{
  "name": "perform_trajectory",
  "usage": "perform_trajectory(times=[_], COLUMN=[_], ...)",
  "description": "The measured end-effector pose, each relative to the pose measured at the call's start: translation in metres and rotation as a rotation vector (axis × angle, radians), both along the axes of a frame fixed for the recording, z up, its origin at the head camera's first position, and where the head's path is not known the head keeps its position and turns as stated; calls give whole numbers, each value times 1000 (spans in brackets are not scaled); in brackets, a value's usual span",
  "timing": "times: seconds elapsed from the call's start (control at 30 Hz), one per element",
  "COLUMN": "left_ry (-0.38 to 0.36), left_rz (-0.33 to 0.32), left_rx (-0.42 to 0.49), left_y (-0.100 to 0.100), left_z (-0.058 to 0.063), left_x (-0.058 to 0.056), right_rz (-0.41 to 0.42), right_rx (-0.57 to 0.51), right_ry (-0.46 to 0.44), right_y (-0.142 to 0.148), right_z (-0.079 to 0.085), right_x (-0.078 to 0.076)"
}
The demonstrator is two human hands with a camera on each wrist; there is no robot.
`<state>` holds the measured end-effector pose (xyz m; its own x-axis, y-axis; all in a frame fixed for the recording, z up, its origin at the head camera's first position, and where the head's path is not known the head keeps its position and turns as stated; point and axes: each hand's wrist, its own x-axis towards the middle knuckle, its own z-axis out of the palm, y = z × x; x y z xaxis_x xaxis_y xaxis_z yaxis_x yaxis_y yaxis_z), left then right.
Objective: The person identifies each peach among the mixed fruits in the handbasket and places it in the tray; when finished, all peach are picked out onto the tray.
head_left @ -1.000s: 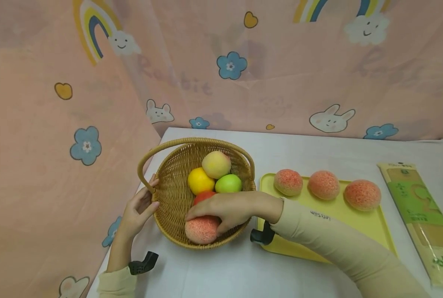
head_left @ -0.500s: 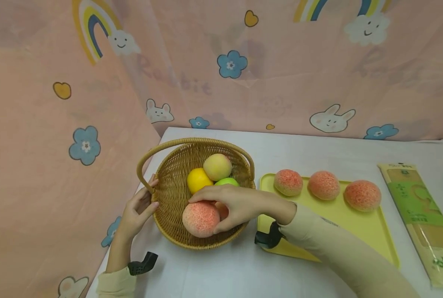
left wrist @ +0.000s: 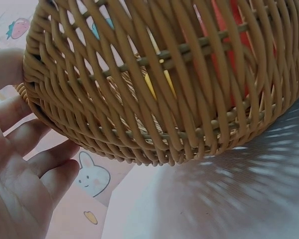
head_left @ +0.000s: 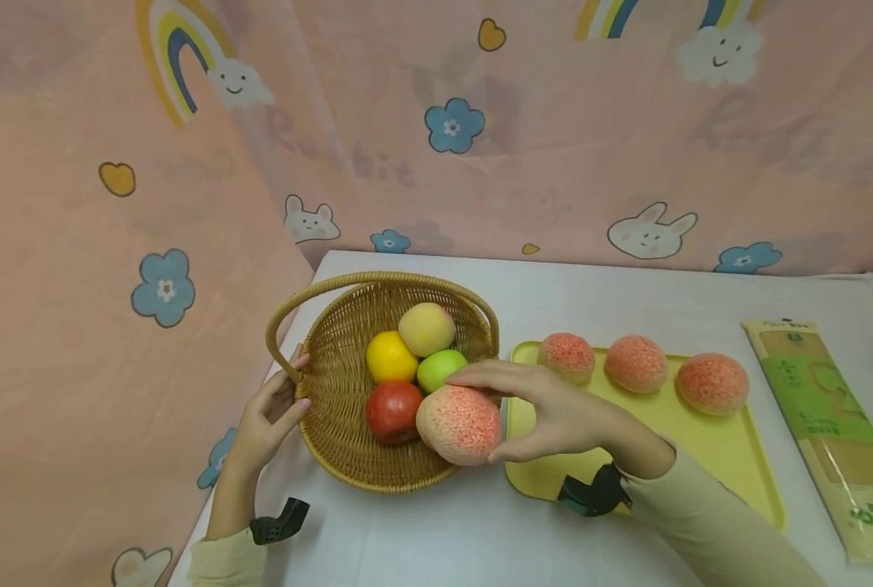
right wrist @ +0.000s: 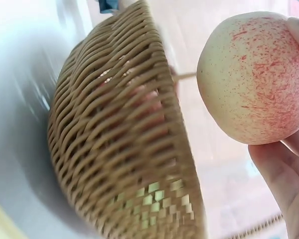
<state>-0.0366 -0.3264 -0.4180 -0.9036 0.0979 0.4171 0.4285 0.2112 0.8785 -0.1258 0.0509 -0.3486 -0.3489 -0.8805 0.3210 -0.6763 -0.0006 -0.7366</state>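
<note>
A peach [head_left: 460, 425], pale cream blushed with red, is held between the thumb and fingers of my right hand [head_left: 553, 412], over the basket's right front rim. In the right wrist view the peach [right wrist: 254, 77] hangs clear of the wicker wall. My left hand [head_left: 269, 416] grips the left rim of the wicker basket [head_left: 333, 432], thumb on one side and fingers on the other. Inside the basket lie a red apple [head_left: 394, 412], a yellow fruit [head_left: 390, 357], a green fruit [head_left: 440, 371] and a pale yellow peach [head_left: 427, 329].
To the right of the basket is a yellow tray [head_left: 700, 456] with three pink-red peaches [head_left: 637, 364] along its back edge. A green and beige package [head_left: 817, 408] lies beyond it. The basket's arched handle [head_left: 385, 278] stands up toward the back.
My right hand has lifted the peach from inside the basket and carried it right, over the rim. The red apple is now uncovered. My left hand stays on the basket.
</note>
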Motion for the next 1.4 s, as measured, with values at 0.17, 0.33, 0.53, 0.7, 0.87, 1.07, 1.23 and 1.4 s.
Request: perform_trajectory(times=[0.17,0.33,0.53,0.7,0.87,1.07,1.23,1.4], left_ry=[5,10,6,6,15,26,25,25], left_rz=[3,-8,1,-2,-10,-15,-17,-21], left_rx=[4,11,6,8,14,18,11,12], left_y=[0,0,-1,0,-1,-2,-1,0], left_z=[0,1,2,2,2,2,2,1], left_x=[0,1,1,1,-1,-1,0,0], right_rz=[-120,-261,-374,-437,-514,-570,-582,-583], right_rx=[-76,-154,-161,-175,-125,-64,-26,3], right_ry=[-59,-110,-212,-276,-350,-394,-395,-388], right_y=[32,60,80,89,96,99,100,103], right_z=[-13,-31,-55,-76,-94,-109,-113,-113], right_x=[11,29,42,43,39,36,38,39])
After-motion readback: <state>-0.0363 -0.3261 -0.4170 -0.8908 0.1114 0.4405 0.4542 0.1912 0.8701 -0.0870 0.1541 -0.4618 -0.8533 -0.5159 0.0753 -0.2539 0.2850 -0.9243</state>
